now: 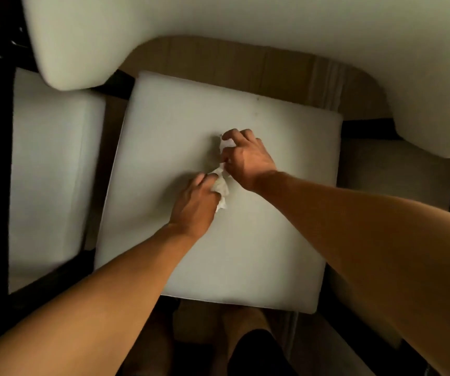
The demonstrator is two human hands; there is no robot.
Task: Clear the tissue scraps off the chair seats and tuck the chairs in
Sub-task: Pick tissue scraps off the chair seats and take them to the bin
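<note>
Both hands are down on the middle chair seat (164, 164), gathering tissue scraps. The left hand (195, 203) has its fingers closed around a crumpled wad of tissue (221, 189) that bulges out beside the thumb. The right hand (247, 158) is curled over another scrap (226, 143), its fingertips pinching the white paper against the cushion; a thin twist of tissue seems to run between the two hands, though blur makes it hard to say whether that is one piece or two.

The step in hand looks like the pickup on this seat, close to done, since no other scraps show on the cushion. Next, the paper has to be lifted clear in a firm enough hold that no torn bits drop back, and then a hand freed to push the chair in.

The seat is a pale, smooth, square cushion with nothing else on it. A second pale seat (47, 172) stands just to its left, and a third (397, 169) is partly in view to the right. Above, the rounded white tabletop (245, 25) overhangs the far edge of the seats. The room is dim, with a tan floor (218, 59) showing between table and chair.
</note>
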